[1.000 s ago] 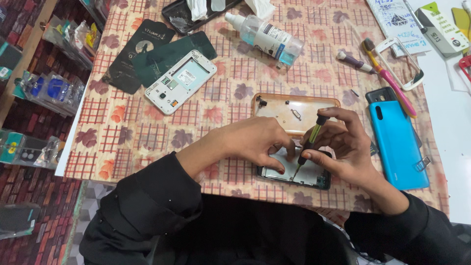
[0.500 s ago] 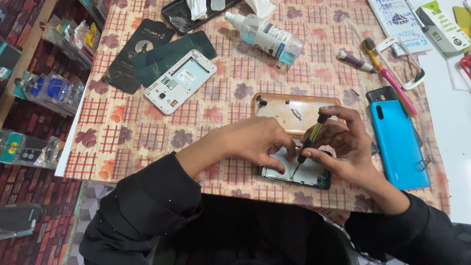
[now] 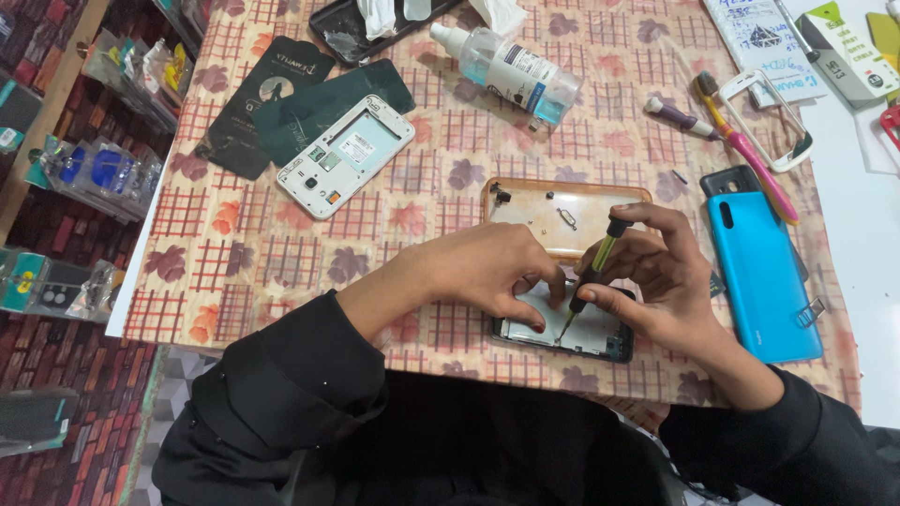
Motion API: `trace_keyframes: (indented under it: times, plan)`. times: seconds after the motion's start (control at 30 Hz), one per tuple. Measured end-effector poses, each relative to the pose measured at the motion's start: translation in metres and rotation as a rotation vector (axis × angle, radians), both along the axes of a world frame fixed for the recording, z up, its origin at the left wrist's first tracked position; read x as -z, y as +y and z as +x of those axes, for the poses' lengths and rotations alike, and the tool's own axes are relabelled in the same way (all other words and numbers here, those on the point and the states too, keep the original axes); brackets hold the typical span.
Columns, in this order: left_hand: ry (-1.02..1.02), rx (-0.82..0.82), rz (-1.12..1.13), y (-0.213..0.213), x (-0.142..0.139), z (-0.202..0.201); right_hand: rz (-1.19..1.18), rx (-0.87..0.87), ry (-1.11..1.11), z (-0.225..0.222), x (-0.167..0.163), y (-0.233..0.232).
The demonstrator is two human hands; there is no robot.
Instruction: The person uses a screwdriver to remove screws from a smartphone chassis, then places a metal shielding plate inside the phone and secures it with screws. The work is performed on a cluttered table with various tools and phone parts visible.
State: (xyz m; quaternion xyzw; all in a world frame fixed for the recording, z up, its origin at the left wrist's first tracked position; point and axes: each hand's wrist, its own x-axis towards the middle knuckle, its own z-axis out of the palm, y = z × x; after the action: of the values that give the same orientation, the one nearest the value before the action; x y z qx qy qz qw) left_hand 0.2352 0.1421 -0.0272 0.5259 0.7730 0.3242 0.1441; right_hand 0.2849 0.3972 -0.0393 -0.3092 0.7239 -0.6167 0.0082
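An opened phone (image 3: pixel 581 333) lies near the table's front edge with its inside facing up. My left hand (image 3: pixel 478 276) rests on its left part and holds it down with the fingertips. A small yellow-and-black screwdriver (image 3: pixel 591 274) is gripped upright in my right hand (image 3: pixel 656 281), its tip touching the phone's inside. Just behind the phone lies a clear orange-rimmed phone case (image 3: pixel 562 214) with a few tiny parts in it.
A blue phone back cover (image 3: pixel 759 272) lies to the right. A white phone frame (image 3: pixel 344 155) and dark covers (image 3: pixel 281 103) lie at the left. A clear bottle (image 3: pixel 511 70), a pink brush (image 3: pixel 745 150) and a dark tray (image 3: pixel 361 28) are further back. Shelves of packaged goods (image 3: pixel 84 169) stand left of the table.
The screwdriver has shifted slightly in my right fingers. Both hands stay on the opened phone.
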Motion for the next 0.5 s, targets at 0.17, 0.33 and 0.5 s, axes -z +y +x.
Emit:
trace_keyframes:
  times: [0.17, 0.33, 0.5]
  plan:
    - [-0.007, -0.015, -0.013, -0.0004, -0.0010, 0.0008, -0.001, 0.002, 0.023, -0.0002, -0.0012, -0.0003]
    - [-0.006, -0.009, 0.005, -0.0014, -0.0029, 0.0017, 0.006, 0.005, 0.013, -0.0001, -0.0006, 0.0001]
    - [-0.015, -0.017, -0.016, -0.0007, -0.0045, 0.0024, 0.006, 0.001, 0.035, 0.0010, 0.0005, 0.0001]
